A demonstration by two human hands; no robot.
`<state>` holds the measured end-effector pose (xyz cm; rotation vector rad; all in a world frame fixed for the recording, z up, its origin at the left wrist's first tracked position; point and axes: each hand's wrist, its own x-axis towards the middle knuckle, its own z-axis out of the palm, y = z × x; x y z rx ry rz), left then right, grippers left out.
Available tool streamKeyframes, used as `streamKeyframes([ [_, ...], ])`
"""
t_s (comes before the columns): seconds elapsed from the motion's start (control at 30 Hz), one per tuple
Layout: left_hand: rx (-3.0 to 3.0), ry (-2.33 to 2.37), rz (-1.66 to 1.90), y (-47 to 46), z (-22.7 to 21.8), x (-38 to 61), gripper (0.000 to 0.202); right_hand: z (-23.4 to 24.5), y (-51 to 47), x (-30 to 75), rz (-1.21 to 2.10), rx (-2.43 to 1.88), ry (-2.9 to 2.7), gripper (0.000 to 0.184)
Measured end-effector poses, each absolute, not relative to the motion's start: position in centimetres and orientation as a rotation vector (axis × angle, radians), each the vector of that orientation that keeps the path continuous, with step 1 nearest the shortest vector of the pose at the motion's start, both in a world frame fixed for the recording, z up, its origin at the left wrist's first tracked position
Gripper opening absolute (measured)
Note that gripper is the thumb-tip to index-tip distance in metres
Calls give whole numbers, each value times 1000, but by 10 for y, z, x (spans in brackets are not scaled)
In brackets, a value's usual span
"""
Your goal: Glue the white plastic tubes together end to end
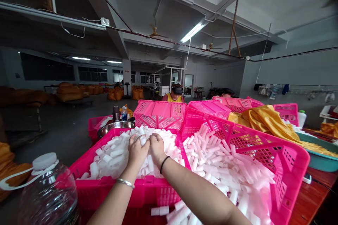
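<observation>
Over the left pink plastic basket, my hands are held close together. My left hand curls around a short white plastic tube, whose end shows between thumb and fingers. Beside it, my right hand is closed, its fingers bent toward the left hand; what it grips, if anything, is hidden. Short white tubes fill the basket beneath. To the right, longer pale tubes spill from a tilted pink basket and reach the table in front of me.
A large clear bottle stands at the near left. Behind the left basket are a metal bowl and more pink crates. Yellow cloth drapes over a teal basin at right. A person sits beyond the crates.
</observation>
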<state>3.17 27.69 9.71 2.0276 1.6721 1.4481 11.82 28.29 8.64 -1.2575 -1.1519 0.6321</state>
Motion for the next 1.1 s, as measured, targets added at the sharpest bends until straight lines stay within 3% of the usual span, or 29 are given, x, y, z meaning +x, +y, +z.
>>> streamKeyframes([
  [0.47, 1874, 1346, 1705, 262, 116, 46, 27, 111, 252, 106, 544, -1107, -988, 38],
  [0.7, 1945, 1330, 2048, 159, 128, 15, 27, 122, 156, 76, 493, -921, -1061, 35],
  [0.9, 1767, 1696, 1866, 59, 47, -23, 30, 41, 65, 36, 1053, -928, -857, 29],
  [1.1, 1467, 1771, 1615, 74, -37, -40, 33, -33, 81, 14, 1300, -1011, -733, 35],
])
